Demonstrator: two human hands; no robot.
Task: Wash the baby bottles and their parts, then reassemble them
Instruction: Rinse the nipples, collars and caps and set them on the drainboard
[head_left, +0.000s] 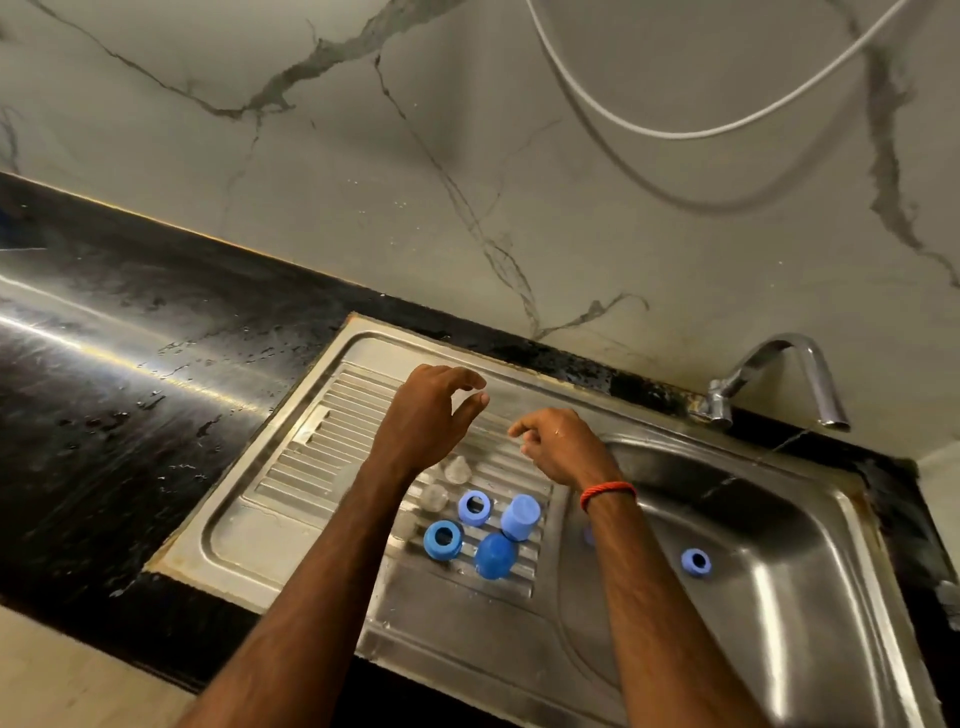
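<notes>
Left hand (431, 410): fingers loosely apart, empty. Right hand (558, 447): fingers curled, cannot tell if holding anything. 2 rings (474, 508), 2 caps (521, 517) and clear nipples (457, 470) crowd the drainboard (311, 457). 1 stray ring (696, 561) lies in the basin (779, 597). Risk: a lowering wrist knocks the near-invisible nipples or caps off the ribs.

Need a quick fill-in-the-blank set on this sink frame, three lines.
1. Rings lying on the drainboard number ___.
2. The red band circles the person's ___ wrist.
3. The ring in the sink basin is coloured ___.
Missing words: two; right; blue.
</notes>
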